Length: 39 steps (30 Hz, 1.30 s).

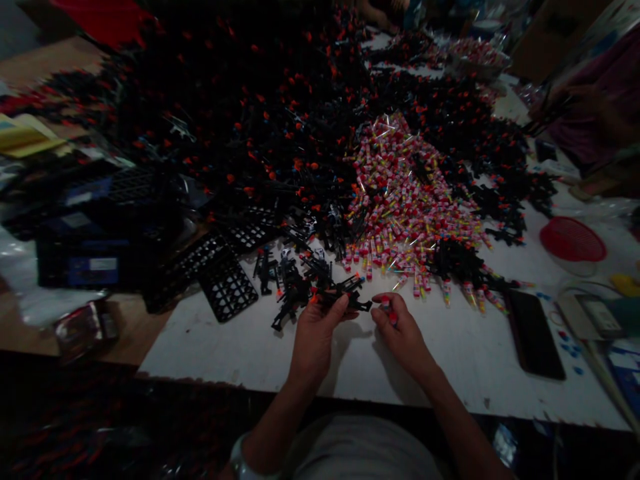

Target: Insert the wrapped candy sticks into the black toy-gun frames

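Observation:
Over the front of the white table, my left hand is closed around a small black toy gun with an orange tip, its stock pointing right. My right hand is pinched on a small red-capped tube, just right of the gun's stock and apart from it. Several loose black toy guns lie just beyond my left hand. A heap of pink, red and yellow candy tubes spreads beyond both hands, with a few strays near its front edge.
A huge pile of black toy guns covers the back. Black plastic trays lie at left. On the right are a phone, a red basket lid and a grey box. Another person's arm shows at far right.

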### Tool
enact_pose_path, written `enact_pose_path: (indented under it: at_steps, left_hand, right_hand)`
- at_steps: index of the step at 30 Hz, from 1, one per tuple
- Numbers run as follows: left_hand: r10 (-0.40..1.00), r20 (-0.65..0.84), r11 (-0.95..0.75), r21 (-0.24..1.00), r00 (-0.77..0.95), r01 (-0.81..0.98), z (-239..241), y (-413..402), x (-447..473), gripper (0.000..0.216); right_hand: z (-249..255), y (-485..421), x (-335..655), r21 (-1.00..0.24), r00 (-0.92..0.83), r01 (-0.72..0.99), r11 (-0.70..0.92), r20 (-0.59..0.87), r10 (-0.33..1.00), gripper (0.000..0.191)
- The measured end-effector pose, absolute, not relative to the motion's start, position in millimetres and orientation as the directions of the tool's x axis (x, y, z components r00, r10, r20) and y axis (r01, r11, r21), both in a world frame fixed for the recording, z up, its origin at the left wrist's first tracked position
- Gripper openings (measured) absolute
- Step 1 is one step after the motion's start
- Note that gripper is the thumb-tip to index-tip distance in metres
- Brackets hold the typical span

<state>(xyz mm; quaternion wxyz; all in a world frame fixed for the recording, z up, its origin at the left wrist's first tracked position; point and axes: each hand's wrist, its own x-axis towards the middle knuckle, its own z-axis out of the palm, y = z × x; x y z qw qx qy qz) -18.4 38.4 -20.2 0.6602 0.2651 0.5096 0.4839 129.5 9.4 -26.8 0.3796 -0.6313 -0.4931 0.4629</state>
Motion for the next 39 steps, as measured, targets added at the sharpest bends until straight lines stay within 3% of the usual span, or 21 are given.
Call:
enact_pose_path:
  at_steps: [3,7,21,26,30,33,36,39]
  left_hand:
    - [0.903,-0.427,0.419,0.854,0.045,-0.310,-17,40,-23,0.027]
    - [0.905,-0.425,0.416,0.870,0.024,-0.264,-15,38,-22,0.027]
    - [0.900,-0.436,0.421,0.873,-0.007,-0.246,-19,38,-19,0.028]
    - [0.894,-0.444,0.410,0.865,-0.063,-0.289,-18,35,-17,0.027]
    - [0.892,-0.451,0.417,0.852,-0.038,-0.317,-16,35,-13,0.027]
    - [0.889,-0.457,0.432,0.845,-0.007,-0.316,-14,35,-13,0.027]
    - [0.888,-0.455,0.460,0.872,0.071,-0.168,-10,36,-19,0.026]
    - [0.964,-0.266,0.259,0.950,0.017,0.173,-8,45,-29,0.022]
  right_hand:
    - [-28,10,142,-0.881,0.000,0.471,-0.053,-0.060,0.998,0.022]
    - [-28,11,148,-0.862,-0.108,0.504,0.058,0.004,0.994,0.024]
    - [-27,10,149,-0.801,-0.179,0.586,0.122,0.019,0.984,0.025]
    - [-27,7,147,-0.659,-0.250,0.725,0.201,0.021,0.968,0.027]
    - [-36,3,136,-0.524,-0.193,0.828,0.200,0.068,0.979,0.028]
    - [-44,-3,129,-0.528,-0.136,0.832,0.172,0.107,0.985,0.026]
    - [-43,-5,144,-0.596,-0.114,0.787,0.158,0.110,0.987,0.022]
    - [-34,1,180,-0.549,0.089,0.834,0.056,0.234,0.968,0.026]
